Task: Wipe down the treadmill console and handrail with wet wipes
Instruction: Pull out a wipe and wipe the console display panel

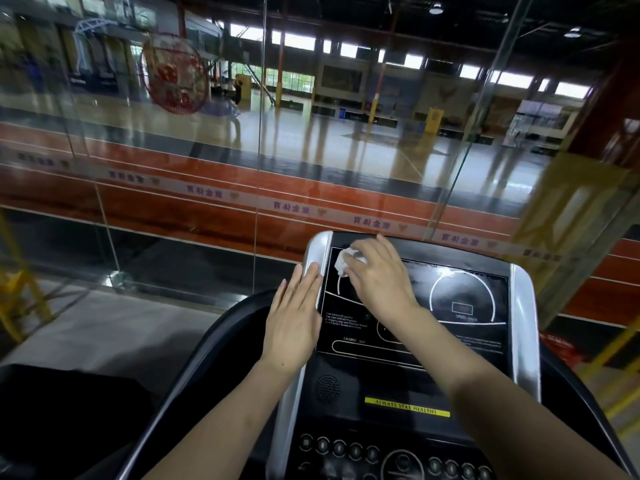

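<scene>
Round buttons [346,448] sit nearest, below both wrists. Left hand [294,320] lies flat, fingers spread open, on the console's [450,379] silver edge trim [317,251]. Right hand [377,275] presses a crumpled white wet wipe [343,263] onto the glossy black display panel [460,306].

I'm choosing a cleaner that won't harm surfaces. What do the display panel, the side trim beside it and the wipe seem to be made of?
Display panel: looks like glossy black plastic or acrylic, since it mirrors the light and shows smears. Side trim: silver with a satin sheen, either metal or painted plastic; I cannot tell which. Wipe: soft white nonwoven cloth, crumpled under the right hand.
</scene>
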`<state>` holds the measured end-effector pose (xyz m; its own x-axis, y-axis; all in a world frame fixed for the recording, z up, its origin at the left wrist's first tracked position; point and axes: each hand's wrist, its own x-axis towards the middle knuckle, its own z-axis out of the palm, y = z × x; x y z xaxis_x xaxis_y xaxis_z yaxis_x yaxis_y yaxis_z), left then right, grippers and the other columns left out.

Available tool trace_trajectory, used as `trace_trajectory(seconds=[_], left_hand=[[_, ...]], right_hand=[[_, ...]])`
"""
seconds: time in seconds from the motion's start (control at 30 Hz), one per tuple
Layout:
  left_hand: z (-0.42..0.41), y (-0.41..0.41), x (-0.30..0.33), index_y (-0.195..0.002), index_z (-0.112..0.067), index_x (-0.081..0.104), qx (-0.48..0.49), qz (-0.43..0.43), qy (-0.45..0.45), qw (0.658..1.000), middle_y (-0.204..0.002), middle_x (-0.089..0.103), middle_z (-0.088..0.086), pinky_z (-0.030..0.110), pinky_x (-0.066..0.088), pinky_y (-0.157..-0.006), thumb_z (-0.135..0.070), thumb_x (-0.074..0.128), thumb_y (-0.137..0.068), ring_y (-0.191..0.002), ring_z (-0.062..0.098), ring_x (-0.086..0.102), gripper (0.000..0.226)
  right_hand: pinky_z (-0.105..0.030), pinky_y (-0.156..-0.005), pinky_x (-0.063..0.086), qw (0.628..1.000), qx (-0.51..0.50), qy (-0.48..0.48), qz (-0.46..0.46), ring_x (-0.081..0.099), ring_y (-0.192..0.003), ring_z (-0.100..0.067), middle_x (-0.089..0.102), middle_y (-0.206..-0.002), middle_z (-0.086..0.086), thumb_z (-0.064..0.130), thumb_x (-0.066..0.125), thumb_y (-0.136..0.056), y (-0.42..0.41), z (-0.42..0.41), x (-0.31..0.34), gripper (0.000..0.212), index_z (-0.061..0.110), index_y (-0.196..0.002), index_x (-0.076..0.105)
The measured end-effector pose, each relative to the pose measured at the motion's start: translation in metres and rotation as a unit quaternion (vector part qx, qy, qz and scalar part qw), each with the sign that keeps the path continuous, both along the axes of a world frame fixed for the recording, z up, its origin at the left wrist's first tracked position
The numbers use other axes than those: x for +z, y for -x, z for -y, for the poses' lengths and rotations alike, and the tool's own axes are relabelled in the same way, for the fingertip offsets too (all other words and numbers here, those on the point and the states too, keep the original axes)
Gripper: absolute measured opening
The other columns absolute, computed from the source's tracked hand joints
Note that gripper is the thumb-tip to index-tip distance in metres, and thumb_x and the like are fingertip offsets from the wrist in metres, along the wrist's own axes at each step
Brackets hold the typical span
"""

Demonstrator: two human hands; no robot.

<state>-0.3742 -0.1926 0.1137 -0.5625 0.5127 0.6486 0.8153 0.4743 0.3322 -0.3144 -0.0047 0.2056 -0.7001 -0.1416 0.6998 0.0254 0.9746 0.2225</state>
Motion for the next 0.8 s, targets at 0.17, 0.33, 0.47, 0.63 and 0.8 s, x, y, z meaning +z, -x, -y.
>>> trace_trajectory(seconds=[0.17, 0.33, 0.47, 0.63, 0.8], left_hand=[[0.0, 0.0, -0.001, -0.163, -0.014, 0.028, 0.005, -0.005, 0.006, 1.0, -0.175, 0.013, -0.003, 0.047, 0.021, -0.129, -0.009, 0.053, -0.096, -0.162, 0.018, 0.004, 0.072], [0.001, -0.002, 0.001, -0.163, -0.014, 0.029, 0.003, 0.002, 0.0, 1.0, -0.175, 0.013, -0.003, 0.046, 0.019, -0.13, -0.008, 0.052, -0.097, -0.162, 0.017, 0.003, 0.071], [0.001, -0.002, 0.002, -0.163, -0.013, 0.027, -0.011, 0.007, -0.006, 1.0, -0.175, 0.012, -0.002, 0.044, 0.019, -0.13, -0.005, 0.053, -0.097, -0.162, 0.017, 0.002, 0.072], [0.001, -0.002, 0.003, -0.161, -0.011, 0.032, -0.019, 0.011, -0.023, 1.0, -0.173, 0.019, -0.001, 0.044, 0.026, -0.128, 0.0, 0.058, -0.093, -0.161, 0.019, 0.01, 0.074], [0.001, -0.001, 0.001, -0.161, -0.012, 0.035, -0.034, 0.033, -0.046, 0.998, -0.173, 0.019, -0.005, 0.041, 0.029, -0.127, 0.002, 0.058, -0.093, -0.161, 0.014, 0.007, 0.073]], right_hand=[[-0.044, -0.087, 0.053, 1.0, 0.005, 0.021, 0.02, 0.062, -0.104, -0.035, 0.067, -0.113, -0.01, 0.004, 0.073, -0.084, -0.008, 0.007, -0.008, 0.031, 0.006, -0.115, 0.072], [-0.038, -0.074, 0.054, 0.998, 0.024, 0.05, 0.01, 0.06, -0.092, -0.03, 0.068, -0.099, -0.006, -0.004, 0.076, -0.081, -0.002, 0.004, -0.01, 0.03, 0.008, -0.108, 0.074], [-0.037, -0.064, 0.053, 0.996, 0.02, 0.089, -0.014, 0.06, -0.085, -0.03, 0.066, -0.096, -0.008, -0.004, 0.077, -0.082, 0.015, 0.007, 0.003, 0.019, 0.005, -0.099, 0.075], [-0.04, -0.065, 0.056, 0.995, 0.032, 0.097, -0.012, 0.059, -0.086, -0.03, 0.064, -0.093, -0.006, -0.003, 0.074, -0.083, 0.009, 0.019, -0.018, 0.018, 0.008, -0.097, 0.075], [-0.043, -0.076, 0.057, 0.993, 0.091, 0.062, 0.032, 0.062, -0.095, -0.029, 0.066, -0.111, -0.003, -0.001, 0.07, -0.088, -0.019, 0.028, -0.05, 0.022, 0.007, -0.108, 0.073]])
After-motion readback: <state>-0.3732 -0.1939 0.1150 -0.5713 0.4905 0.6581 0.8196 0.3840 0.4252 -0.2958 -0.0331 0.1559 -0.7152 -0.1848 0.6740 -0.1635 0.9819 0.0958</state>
